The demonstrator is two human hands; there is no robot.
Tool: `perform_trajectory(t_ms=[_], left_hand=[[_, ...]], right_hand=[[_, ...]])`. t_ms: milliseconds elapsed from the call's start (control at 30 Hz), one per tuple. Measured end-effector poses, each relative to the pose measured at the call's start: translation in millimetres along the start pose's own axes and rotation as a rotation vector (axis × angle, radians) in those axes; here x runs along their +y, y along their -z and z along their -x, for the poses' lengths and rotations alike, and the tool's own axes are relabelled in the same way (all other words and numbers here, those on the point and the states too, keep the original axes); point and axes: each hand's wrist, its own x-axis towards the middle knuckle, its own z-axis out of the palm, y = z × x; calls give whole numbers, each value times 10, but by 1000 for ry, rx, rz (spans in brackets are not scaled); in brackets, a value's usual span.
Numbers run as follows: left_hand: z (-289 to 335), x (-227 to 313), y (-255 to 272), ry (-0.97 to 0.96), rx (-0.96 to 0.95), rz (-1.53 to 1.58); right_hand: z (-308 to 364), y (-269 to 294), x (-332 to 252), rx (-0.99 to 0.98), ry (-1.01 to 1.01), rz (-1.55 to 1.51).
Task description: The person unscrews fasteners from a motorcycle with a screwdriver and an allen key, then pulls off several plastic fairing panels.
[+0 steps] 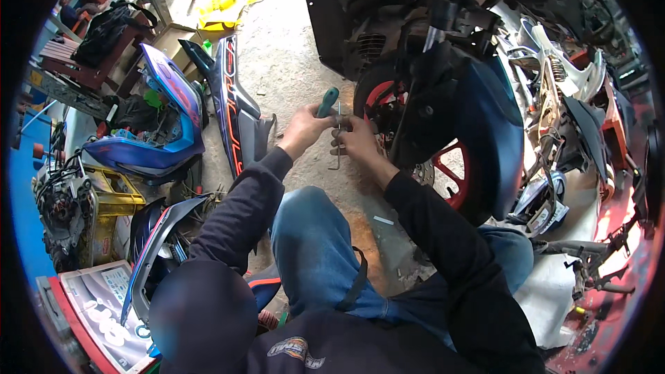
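My left hand is closed around a screwdriver with a green handle, which points up and away from me. Close beside it, my right hand has its fingers bent around a thin metal rod with a bent lower end. Both hands meet in front of my knees, and their fingertips partly hide where the tools come together. Just right of them stands a scooter's front wheel with a red rim, under a dark blue fender.
Painted body panels and a purple-blue fairing lie on the left. Beside them are a yellow crate with mechanical parts and a bench. A yellow cloth lies ahead. Stripped frame parts crowd the right.
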Motion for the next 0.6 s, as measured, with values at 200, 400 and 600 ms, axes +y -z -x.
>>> perform_trajectory(t_ms=[200,400,600], left_hand=[[177,584,-361,-54,-7,-249],[187,842,-495,-212,54,-92],[203,1490,-694,-453,-19,47]], right_hand=[[317,284,-205,63,64,10],[875,490,-865,52,110,359],[1212,1176,-1442,514,694,1050]])
